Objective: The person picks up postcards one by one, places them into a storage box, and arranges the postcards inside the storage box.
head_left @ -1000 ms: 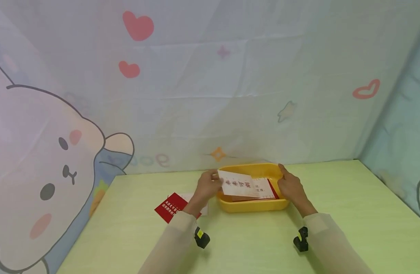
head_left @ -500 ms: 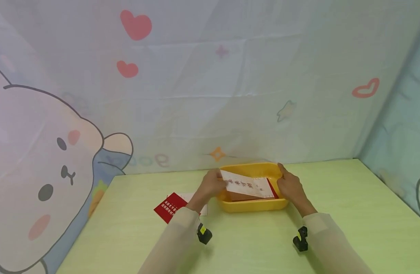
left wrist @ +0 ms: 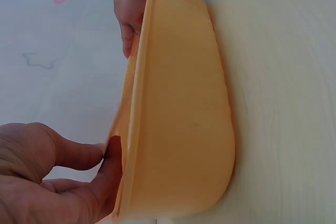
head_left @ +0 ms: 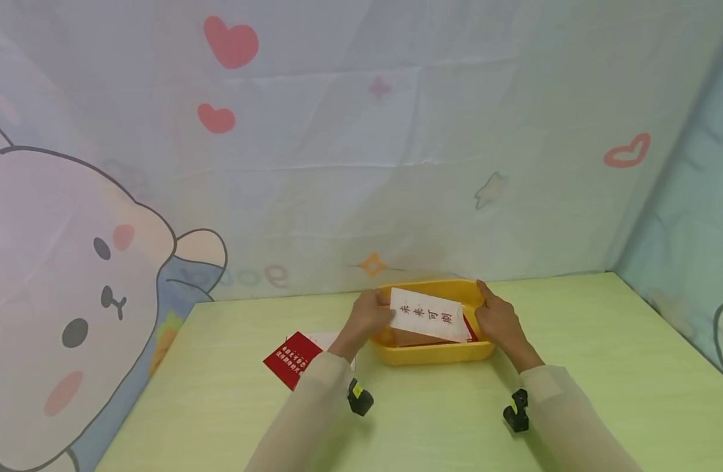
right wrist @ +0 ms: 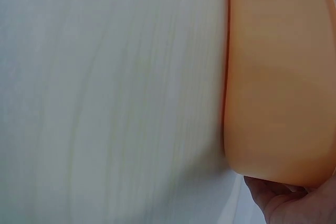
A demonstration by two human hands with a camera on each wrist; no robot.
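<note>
White card [head_left: 427, 315] bearing dark-red characters, tilted above yellow tray [head_left: 434, 355], left hand [head_left: 368, 317] pinching card's edge, right hand [head_left: 503, 322] gripping tray's rim

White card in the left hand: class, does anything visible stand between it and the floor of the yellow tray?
Yes: a red card lies in the yellow tray, partly beneath the white card and showing past its right end. Nothing visible stands between the left hand and the white card, which it pinches.

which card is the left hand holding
The white card with four large characters, held above the tray; the other cards lie in it or on the table.
</note>
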